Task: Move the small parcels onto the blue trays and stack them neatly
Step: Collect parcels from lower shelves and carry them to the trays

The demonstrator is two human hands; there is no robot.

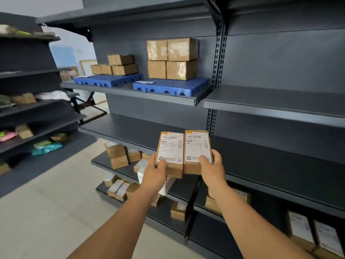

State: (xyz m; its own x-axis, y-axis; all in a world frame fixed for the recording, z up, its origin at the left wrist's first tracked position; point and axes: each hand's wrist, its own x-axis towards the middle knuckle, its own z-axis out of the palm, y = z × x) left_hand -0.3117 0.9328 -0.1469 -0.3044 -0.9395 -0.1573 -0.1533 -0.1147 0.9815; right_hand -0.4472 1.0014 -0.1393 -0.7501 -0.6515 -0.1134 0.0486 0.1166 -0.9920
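Dark grey metal shelving, pale tiled floor, possibly light-blue wall behind.

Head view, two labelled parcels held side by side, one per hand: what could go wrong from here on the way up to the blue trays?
1. Each hand, left hand and right hand, holds only the near end of its parcel, left parcel and right parcel, so either could tip forward and drop.
2. The right blue tray already carries a stack of four boxes; adding on top might topple it.
3. A loose paper slip on that tray could leave a parcel sitting unevenly.

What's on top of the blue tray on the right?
The right blue tray holds four brown boxes, stacked two on two, plus a loose paper slip at its front. Anything behind the boxes is hidden.
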